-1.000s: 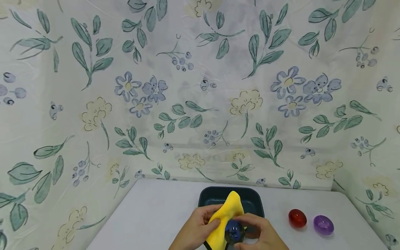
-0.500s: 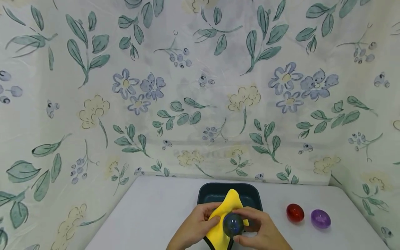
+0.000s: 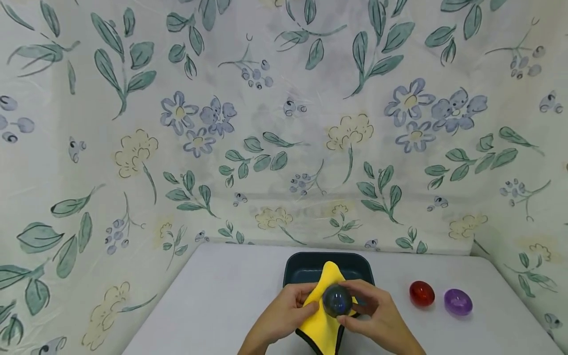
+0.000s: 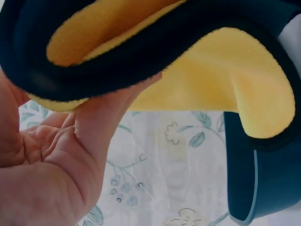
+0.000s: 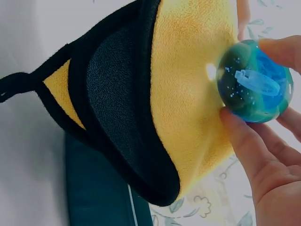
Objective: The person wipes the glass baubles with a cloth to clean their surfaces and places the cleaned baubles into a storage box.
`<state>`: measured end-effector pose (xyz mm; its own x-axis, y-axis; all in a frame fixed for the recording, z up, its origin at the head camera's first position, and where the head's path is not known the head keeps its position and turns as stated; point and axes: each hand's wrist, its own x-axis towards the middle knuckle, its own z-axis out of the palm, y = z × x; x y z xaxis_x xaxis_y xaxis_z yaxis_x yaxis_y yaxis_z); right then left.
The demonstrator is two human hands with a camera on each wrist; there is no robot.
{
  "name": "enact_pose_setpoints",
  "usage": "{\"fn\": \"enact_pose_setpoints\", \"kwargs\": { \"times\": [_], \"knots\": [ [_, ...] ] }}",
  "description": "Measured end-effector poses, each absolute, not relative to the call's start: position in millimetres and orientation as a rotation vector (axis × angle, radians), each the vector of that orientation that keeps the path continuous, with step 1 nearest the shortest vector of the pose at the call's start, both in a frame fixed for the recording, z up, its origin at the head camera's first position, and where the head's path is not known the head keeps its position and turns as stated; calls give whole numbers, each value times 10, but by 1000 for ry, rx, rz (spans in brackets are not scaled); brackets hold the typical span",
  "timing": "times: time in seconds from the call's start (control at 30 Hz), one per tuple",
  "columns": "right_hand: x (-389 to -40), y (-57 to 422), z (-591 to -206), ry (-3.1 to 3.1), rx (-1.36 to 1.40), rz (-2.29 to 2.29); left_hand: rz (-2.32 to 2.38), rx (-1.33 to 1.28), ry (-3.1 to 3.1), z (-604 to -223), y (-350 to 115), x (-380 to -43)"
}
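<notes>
In the head view my left hand [image 3: 288, 310] pinches a yellow cloth [image 3: 322, 330] with dark edging between thumb and fingers. The cloth [image 4: 202, 70] droops in folds over that hand in the left wrist view. My right hand [image 3: 377, 315] grips a blue, see-through glossy egg [image 3: 337, 301] by its sides, just in front of the cloth. Glitter-like specks and a pale oval mark show on the egg [image 5: 256, 82] in the right wrist view, its left side right at the yellow face. A dark loop hangs off one corner of the cloth.
Behind the hands a dark teal tray [image 3: 306, 259] stands on the white table [image 3: 213, 296]. To the right lie a red egg [image 3: 422, 294] and a purple egg [image 3: 458, 302]. A flower-patterned curtain [image 3: 284, 172] hangs along the back.
The egg has come out from partly behind a fold of the cloth and now shows whole in front of it. Both hands have moved slightly upward in view.
</notes>
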<state>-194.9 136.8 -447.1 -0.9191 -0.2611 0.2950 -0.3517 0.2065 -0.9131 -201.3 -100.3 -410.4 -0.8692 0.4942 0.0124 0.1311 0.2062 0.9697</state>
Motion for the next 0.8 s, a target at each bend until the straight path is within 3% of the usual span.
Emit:
{"fn": "enact_pose_setpoints", "kwargs": {
  "times": [0.3, 0.8],
  "knots": [
    [-1982, 1364, -4467, -2323, 482, 1824, 1698, 553, 2199, -4086, -983, -1995],
    [-2054, 1493, -4446, -2384, 533, 1787, 1727, 528, 2214, -4032, -942, -1962]
  ]
}}
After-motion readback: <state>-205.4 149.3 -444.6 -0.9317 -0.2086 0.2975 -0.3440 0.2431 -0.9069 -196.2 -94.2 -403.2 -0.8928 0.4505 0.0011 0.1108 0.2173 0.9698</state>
